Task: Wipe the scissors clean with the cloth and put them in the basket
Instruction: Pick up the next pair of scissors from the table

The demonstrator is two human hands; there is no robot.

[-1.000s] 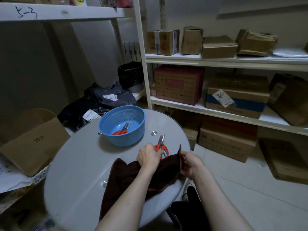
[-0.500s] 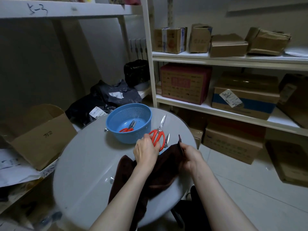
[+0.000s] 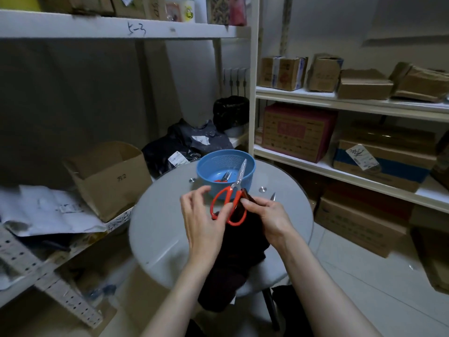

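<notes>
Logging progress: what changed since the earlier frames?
The left hand took hold of the red-handled steel scissors and lifted them off the round grey table; the right hand brought the dark brown cloth up to them. The blue plastic basket stayed put.

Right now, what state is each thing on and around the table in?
Red-handled scissors: blades closed, held up, tips pointing up.
Left hand: pinches one handle loop.
Right hand: grips the cloth beside the other loop.
Dark cloth: bunched, hanging off the table edge.
Blue basket: upright, another pair of scissors inside.
Cardboard box: flaps open.
</notes>
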